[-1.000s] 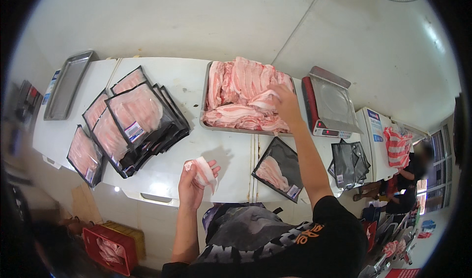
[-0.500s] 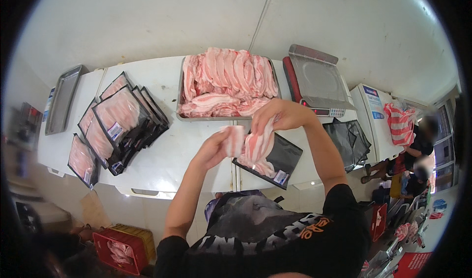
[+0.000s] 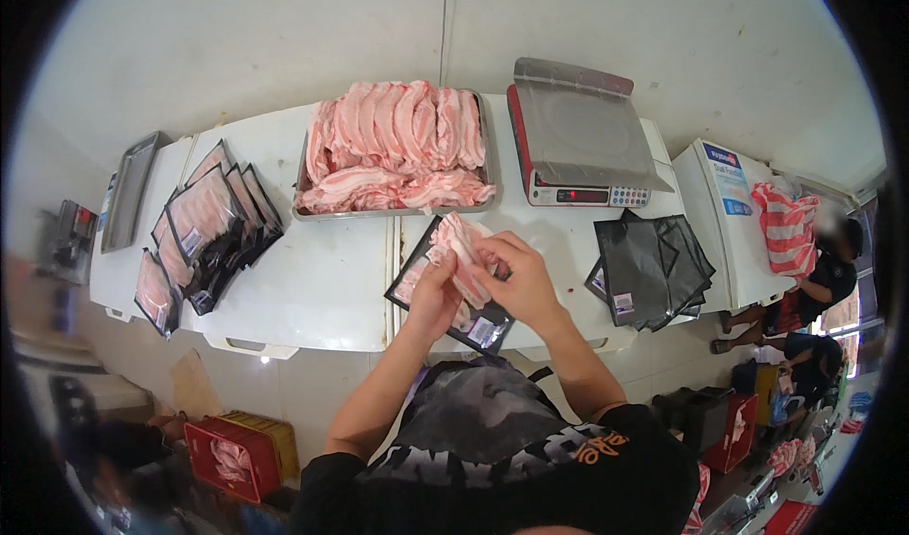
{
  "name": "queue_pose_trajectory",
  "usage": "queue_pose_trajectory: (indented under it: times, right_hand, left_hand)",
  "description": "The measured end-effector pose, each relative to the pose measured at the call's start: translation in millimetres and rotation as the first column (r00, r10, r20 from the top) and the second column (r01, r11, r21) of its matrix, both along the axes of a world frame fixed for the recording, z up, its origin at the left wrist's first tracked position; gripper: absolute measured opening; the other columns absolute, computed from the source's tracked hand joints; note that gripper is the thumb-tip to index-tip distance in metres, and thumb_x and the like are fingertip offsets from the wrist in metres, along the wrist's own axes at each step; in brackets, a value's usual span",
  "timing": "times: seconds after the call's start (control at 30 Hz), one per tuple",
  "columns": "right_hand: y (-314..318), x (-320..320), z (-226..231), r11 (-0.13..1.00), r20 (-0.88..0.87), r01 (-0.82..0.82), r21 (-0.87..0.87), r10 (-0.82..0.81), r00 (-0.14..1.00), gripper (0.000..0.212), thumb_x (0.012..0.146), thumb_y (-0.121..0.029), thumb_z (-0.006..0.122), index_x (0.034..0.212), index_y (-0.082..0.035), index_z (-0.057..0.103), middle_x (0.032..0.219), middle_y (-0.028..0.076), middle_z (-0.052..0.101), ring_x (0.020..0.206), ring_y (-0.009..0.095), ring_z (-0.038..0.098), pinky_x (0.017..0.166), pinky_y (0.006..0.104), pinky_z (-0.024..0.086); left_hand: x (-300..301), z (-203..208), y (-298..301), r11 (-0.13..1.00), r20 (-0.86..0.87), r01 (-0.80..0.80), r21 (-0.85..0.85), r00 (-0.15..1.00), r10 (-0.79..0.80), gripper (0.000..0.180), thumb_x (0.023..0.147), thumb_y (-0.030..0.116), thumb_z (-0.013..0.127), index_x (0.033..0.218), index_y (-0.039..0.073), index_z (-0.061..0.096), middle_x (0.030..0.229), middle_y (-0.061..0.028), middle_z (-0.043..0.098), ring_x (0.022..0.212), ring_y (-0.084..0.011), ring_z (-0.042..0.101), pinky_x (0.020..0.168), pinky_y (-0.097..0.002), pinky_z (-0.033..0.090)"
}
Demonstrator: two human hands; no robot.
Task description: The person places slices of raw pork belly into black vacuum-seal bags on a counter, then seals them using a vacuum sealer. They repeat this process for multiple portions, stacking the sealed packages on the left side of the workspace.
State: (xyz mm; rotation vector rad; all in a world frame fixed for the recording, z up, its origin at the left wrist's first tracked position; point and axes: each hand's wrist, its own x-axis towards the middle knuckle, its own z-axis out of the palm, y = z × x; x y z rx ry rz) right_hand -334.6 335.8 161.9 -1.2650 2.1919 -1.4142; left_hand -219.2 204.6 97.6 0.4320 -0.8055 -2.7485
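Orange and white lettering (image 3: pixel 598 449) runs across your black shirt (image 3: pixel 530 499), a blue-and-white printed sticker (image 3: pixel 731 177) stands on the white cabinet (image 3: pixel 703 227) to your right, and a red readout (image 3: pixel 582 196) glows on your scale (image 3: pixel 587 133) beside marked keys (image 3: pixel 631 197); small labels (image 3: pixel 623 303) on the black pouches (image 3: pixel 639 260), filled packs (image 3: pixel 204 215) and the pack before you (image 3: pixel 486 331) cannot be read

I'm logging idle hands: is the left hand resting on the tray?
No: the left hand and right hand both hold meat slices, nearer the body than the tray.
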Motion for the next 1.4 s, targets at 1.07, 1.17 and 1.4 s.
queue_pose_trajectory:
  times: [1.07,1.17,1.4]
  right_hand:
    - [76.9,-7.4,-17.8,0.843,0.239,-0.526,-0.113,0.537,0.809,0.021,0.084,-0.007,0.086,0.098,0.0,0.073,0.093,0.009,0.073,0.085,0.022,0.068,0.077,0.0346,0.052]
    - [94.7,-20.0,-17.5,0.838,0.274,-0.518,-0.173,0.546,0.792,0.022,0.083,-0.008,0.088,0.098,0.001,0.074,0.091,0.008,0.074,0.083,0.019,0.068,0.078,0.034,0.052]
    - [95.2,-39.4,-6.6,0.877,0.436,-0.41,-0.251,0.48,0.761,0.019,0.088,-0.006,0.083,0.105,-0.001,0.076,0.088,0.005,0.072,0.073,0.009,0.059,0.066,0.0303,0.05]
  left_hand:
    - [29.3,-7.5,87.0,0.907,0.102,-0.422,-0.009,0.902,0.42,0.04,0.111,0.036,0.053,0.137,0.006,0.06,0.125,-0.0064,0.072,0.114,-0.0198,0.07,0.098,-0.0377,0.055]
    - [37.8,0.1,65.5,0.851,0.124,-0.524,-0.044,0.842,0.525,0.033,0.108,0.023,0.06,0.134,0.004,0.062,0.125,-0.0068,0.071,0.112,-0.0182,0.07,0.095,-0.0366,0.057]
    - [33.2,27.7,67.8,0.893,0.111,-0.405,-0.197,0.895,0.431,0.031,0.103,0.011,0.066,0.133,0.003,0.064,0.121,-0.0059,0.073,0.108,-0.016,0.071,0.093,-0.0341,0.056]
